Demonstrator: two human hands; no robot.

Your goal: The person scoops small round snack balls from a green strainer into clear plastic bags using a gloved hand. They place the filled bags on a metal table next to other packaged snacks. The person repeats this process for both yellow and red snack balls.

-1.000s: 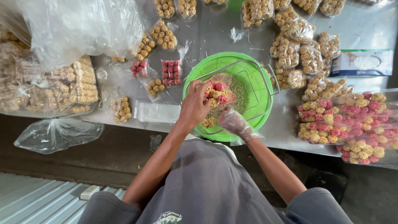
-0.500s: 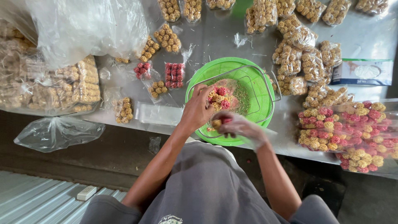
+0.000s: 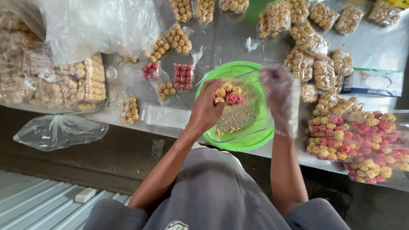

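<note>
Two hands work over a green basin [image 3: 251, 142] at the near edge of the metal worktop [image 3: 230, 42]. The left hand [image 3: 207, 108] has its fingers curled shut around a small clear bag of yellow and red balls [image 3: 228, 94], held just above the basin. The right hand [image 3: 279, 96] (covered by a thin plastic glove) is raised beside the bag, fingers loosely spread and holding nothing; it is blurred. On the near right lies a big clear bag of mixed red and yellow balls [image 3: 362, 145]. On the left, a crumpled empty bag [image 3: 59, 131] hangs off the worktop edge. Farther off lie small packets of red balls [image 3: 183, 76] and many packets of brown balls [image 3: 300, 64].
</note>
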